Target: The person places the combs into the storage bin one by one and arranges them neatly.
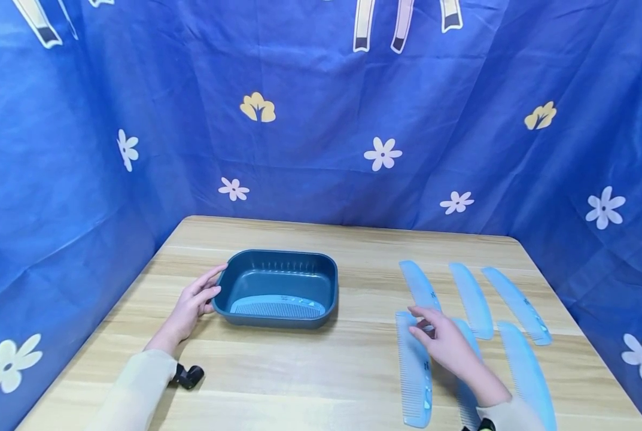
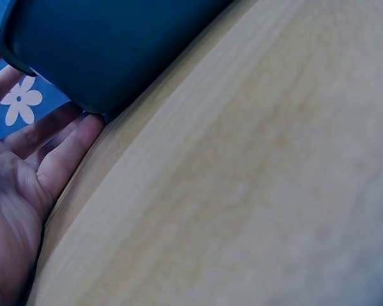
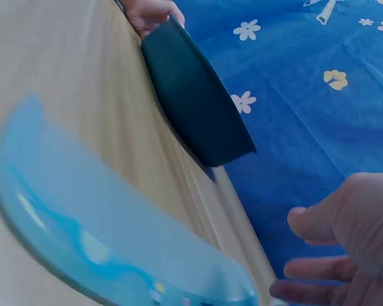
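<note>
The left hand rests against the left side of the dark teal basin, its fingers fairly straight and slightly spread, fingertips touching the outer wall and the rim. The right hand hovers over the combs on the right, thumb and fingers loosely bent with a gap between them, pinching nothing; the right wrist view shows it apart from the nearest pale blue comb.

Inside the basin, one blue comb lies along the near wall, teeth toward the person. Six more lie on the wooden table to the right of the basin, well apart from it, in two rough rows of three. In the far row are a left comb, a middle comb and a right comb. In the near row, the left one lies fully in view, the middle one is partly covered by the right hand and forearm, and the right one is partly hidden by the right sleeve. Bare table separates basin and combs. A blue curtain with white and yellow flowers stands behind and at both sides.
</note>
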`<state>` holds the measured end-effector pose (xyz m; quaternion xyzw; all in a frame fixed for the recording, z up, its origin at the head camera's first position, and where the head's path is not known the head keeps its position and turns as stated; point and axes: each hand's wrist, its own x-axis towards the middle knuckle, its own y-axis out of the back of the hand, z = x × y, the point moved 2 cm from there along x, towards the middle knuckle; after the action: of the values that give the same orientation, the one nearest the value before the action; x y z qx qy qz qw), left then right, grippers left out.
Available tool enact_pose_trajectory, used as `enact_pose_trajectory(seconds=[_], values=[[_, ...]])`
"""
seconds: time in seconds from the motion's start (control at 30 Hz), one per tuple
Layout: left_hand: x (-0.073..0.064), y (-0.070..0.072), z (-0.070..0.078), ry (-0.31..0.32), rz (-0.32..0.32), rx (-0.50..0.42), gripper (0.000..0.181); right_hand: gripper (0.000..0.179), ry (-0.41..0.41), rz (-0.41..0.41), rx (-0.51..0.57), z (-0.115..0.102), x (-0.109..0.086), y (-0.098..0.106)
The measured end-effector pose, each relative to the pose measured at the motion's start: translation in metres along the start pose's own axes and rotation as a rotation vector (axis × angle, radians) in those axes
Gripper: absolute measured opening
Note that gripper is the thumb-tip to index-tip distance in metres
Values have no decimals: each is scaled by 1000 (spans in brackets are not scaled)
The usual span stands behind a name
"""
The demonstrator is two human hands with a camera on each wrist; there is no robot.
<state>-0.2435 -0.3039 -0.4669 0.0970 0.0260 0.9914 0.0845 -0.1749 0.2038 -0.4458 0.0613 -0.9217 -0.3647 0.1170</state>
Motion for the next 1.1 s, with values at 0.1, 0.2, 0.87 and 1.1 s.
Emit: enact_pose_trajectory(seconds=[0.1,0.2,0.87,1.1], values=[[0,0,0,-5,-3,-6,48,41,-44,9,-2,-3,-8,-2],[0,0,-1,-10,-9,-10,48,41,-99,13,-15,-6,-16,-4],[0,0,0,-19,3,0,48,73,-273,-3,-243,-22,-40,-31],[0,-1,-1,-15,1,10,48,88,-332,-3,-282,-25,-36,-34]])
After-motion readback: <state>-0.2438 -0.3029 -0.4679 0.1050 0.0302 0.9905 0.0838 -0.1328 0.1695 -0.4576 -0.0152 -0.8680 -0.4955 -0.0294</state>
